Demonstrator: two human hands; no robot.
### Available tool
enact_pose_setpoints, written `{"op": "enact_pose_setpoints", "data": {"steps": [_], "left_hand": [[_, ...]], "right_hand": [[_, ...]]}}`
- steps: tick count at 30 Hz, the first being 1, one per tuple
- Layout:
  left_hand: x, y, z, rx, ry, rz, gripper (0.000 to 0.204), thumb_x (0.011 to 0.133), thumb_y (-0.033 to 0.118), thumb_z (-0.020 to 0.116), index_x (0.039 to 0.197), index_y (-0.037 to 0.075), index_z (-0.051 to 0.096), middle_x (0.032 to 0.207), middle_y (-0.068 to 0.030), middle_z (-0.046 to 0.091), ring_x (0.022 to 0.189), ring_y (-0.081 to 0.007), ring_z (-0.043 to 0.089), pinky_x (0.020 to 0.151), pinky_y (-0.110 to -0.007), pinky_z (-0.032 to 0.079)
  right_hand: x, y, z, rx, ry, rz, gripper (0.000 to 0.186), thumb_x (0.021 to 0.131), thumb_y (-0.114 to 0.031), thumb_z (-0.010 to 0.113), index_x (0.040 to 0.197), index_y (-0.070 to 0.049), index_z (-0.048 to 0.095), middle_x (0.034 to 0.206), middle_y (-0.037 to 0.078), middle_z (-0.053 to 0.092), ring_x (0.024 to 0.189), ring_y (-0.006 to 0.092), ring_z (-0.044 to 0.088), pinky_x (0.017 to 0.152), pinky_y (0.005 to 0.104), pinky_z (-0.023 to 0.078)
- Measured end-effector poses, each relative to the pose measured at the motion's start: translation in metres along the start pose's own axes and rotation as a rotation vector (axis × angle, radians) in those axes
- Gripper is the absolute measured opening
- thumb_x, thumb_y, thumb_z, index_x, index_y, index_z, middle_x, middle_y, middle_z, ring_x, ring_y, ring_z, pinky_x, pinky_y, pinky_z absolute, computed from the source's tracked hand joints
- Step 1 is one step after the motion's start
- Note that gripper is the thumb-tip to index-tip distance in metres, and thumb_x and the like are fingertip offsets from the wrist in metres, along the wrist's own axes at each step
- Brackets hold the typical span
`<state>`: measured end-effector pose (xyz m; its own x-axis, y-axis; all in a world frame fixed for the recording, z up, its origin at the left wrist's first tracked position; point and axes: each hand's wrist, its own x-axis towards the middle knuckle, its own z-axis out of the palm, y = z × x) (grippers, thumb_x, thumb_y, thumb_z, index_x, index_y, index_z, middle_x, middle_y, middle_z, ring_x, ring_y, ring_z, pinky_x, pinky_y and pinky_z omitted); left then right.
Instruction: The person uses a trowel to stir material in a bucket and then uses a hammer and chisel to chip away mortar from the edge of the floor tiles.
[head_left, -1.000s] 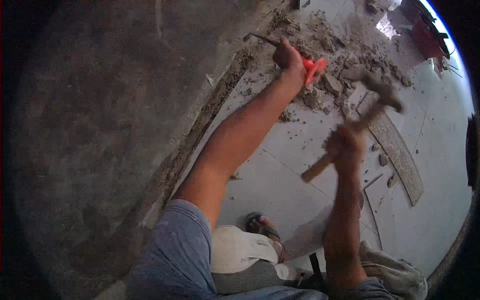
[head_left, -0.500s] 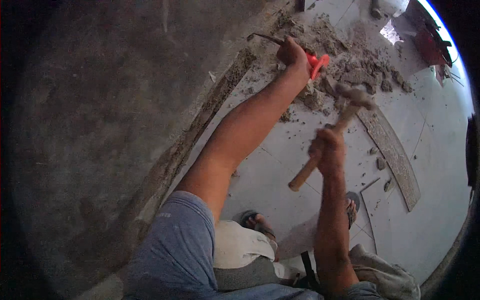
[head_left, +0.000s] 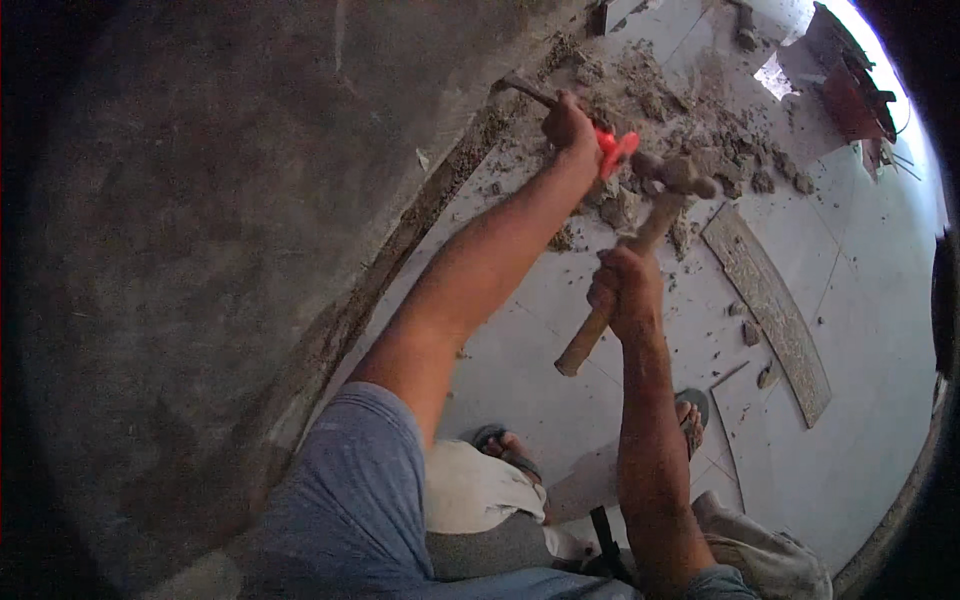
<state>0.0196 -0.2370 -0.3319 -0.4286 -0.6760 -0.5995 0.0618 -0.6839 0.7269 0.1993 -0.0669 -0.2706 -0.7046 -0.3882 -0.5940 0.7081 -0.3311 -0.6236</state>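
My left hand [head_left: 568, 126] is closed around a chisel [head_left: 530, 90] with a red hand guard [head_left: 616, 150]. The chisel's tip meets the broken lower edge of the grey wall [head_left: 230, 200]. In my right hand [head_left: 632, 285] is a hammer [head_left: 660, 220], gripped partway along its wooden handle. The hammer's head is beside the red guard, on its right; whether the two touch, I cannot tell. Broken mortar rubble [head_left: 700, 130] lies on the floor beyond and around both tools.
A long strip of tile [head_left: 770, 310] lies on the pale tiled floor [head_left: 540, 360] at the right. A reddish-brown container [head_left: 850, 100] stands far right. Another tool [head_left: 745, 25] lies at the far edge. My sandalled feet [head_left: 510, 450] are below my arms.
The hammer has swung left with my right hand, bringing its head closer to the red guard. My left hand keeps its grip, with the chisel still at the wall's edge.
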Motion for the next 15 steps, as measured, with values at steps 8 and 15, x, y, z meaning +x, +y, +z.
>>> {"op": "enact_pose_setpoints", "data": {"steps": [8, 15], "left_hand": [[0.016, -0.02, -0.093, 0.009, -0.419, -0.308, 0.057, 0.095, 0.06, 0.039, 0.103, 0.008, 0.058, 0.09, -0.0087, 0.061, 0.076, -0.0302, 0.059, 0.058, -0.048, 0.05], [-0.089, 0.008, -0.152, 0.068, -0.3, -0.38, 0.035, 0.094, 0.048, 0.051, 0.083, 0.015, 0.055, 0.069, -0.0039, 0.057, 0.053, -0.0224, 0.054, 0.048, -0.041, 0.046]], "right_hand": [[-0.039, -0.027, -0.037, 0.154, 0.023, -0.367, 0.023, 0.09, -0.012, 0.056, 0.075, -0.014, 0.038, 0.057, -0.002, 0.035, 0.039, 0.0105, 0.034, 0.038, 0.0291, 0.035], [-0.061, -0.043, -0.011, 0.152, 0.006, -0.542, 0.024, 0.089, -0.012, 0.057, 0.072, -0.012, 0.041, 0.055, -0.001, 0.037, 0.041, 0.0106, 0.035, 0.038, 0.0283, 0.036]]}}
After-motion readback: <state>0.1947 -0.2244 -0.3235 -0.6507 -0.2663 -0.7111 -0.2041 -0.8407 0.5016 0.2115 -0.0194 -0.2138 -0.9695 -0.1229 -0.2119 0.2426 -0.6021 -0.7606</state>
